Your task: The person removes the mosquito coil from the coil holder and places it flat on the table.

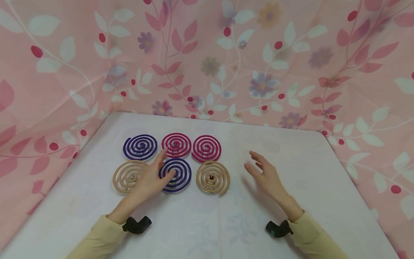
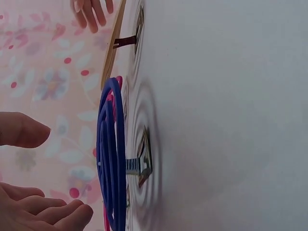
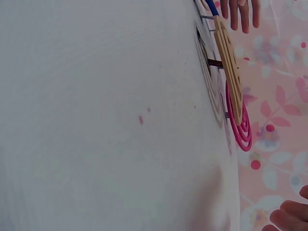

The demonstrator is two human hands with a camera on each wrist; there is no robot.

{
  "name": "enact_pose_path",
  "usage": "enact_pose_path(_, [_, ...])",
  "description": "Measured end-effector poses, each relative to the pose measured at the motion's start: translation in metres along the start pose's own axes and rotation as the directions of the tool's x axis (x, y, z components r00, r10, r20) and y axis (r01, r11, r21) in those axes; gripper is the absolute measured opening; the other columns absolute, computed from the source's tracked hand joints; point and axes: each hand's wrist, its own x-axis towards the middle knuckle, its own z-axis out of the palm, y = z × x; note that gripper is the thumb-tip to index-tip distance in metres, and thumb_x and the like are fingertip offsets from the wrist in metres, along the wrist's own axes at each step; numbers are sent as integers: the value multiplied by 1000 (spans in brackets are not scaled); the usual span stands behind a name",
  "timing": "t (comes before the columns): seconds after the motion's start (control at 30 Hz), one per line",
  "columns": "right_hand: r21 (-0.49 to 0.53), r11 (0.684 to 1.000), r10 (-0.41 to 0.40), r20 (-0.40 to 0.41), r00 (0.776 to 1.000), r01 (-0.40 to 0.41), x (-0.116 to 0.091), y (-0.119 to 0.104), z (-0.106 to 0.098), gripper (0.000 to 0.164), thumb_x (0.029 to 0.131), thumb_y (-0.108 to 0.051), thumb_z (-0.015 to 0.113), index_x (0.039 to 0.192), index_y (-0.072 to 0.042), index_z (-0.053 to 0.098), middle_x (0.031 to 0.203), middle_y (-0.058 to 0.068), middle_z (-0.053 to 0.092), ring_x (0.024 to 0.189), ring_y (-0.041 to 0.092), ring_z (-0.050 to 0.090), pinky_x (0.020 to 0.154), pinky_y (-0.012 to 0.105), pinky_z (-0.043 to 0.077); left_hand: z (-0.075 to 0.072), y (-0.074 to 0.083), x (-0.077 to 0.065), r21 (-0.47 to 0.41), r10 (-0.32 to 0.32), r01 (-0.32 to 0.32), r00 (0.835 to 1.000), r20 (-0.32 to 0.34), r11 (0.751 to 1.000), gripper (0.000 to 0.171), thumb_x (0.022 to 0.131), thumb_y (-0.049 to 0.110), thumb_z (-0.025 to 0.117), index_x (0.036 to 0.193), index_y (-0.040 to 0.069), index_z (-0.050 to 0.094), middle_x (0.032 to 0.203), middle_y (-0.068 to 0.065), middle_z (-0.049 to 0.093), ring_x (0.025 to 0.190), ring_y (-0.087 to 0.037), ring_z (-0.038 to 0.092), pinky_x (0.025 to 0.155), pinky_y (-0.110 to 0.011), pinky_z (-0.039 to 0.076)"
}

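Note:
Spiral mosquito coils lie flat in two rows, each raised on a small stand. Over the front row hovers my left hand (image 1: 150,180), fingers spread and holding nothing, partly covering a tan coil (image 1: 130,176) and overlapping a blue coil (image 1: 175,175). In the left wrist view, that blue coil (image 2: 111,159) sits on a metal stand (image 2: 144,161), with thumb and fingers apart from it. My right hand (image 1: 266,178) is empty, fingers loosely bent, to the right of another tan coil (image 1: 212,177). The back row has a blue coil (image 1: 140,146) and two pink coils, left (image 1: 176,145) and right (image 1: 207,148).
A white cloth covers the table (image 1: 200,223). Pink floral fabric (image 1: 210,64) rises behind the table and along both sides. Each wrist carries a black camera, left (image 1: 138,225) and right (image 1: 278,229).

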Motion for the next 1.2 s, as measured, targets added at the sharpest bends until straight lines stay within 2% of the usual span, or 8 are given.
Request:
enact_pose_path(0.2, [93,996,0,-11,1000,1,1,-11,7,50,98,-23,66,142,-5,52,142,23,54,133,37,52,111,48,43,12,10,1,-31,20,-19,1000,22,999,80,92,21,69,158,10,25,153,-23,43,134,-44,49,111,-58,39])
enact_pose_path(0.47, [173,985,-5,-9,1000,7,3,-19,14,47,98,-19,65,140,-3,53,141,22,55,133,34,52,111,47,43,29,21,3,-72,49,-46,998,38,996,77,92,16,69,157,10,28,156,-19,41,132,-42,52,110,-54,42])
enact_pose_path(0.6, [187,982,-3,-11,1000,5,4,-19,17,47,98,-18,65,140,-3,53,142,21,55,133,34,53,111,47,43,37,24,4,-102,56,-51,998,43,993,76,91,16,69,156,12,31,153,-20,45,131,-40,53,110,-54,42])
enact_pose_path(0.77, [204,979,10,-6,1000,-8,4,-17,18,45,98,-20,65,139,-5,55,141,20,56,131,33,54,110,47,44,43,29,6,-140,56,-46,996,67,989,78,91,15,69,157,12,29,154,-19,43,132,-39,52,111,-52,42])
enact_pose_path(1.0, [217,975,38,47,998,-47,0,-20,23,46,99,-25,64,139,-6,54,142,19,56,131,32,54,109,46,45,52,33,4,-150,64,-51,994,83,987,78,89,11,69,157,14,30,154,-18,43,131,-37,54,109,-50,44])
enact_pose_path(1.2, [214,973,70,92,993,-88,-5,-19,27,47,100,-28,62,140,-5,53,141,17,57,132,30,54,109,51,44,56,39,1,-178,85,-67,992,92,982,77,89,11,69,156,12,33,156,-16,41,131,-35,55,108,-49,45])
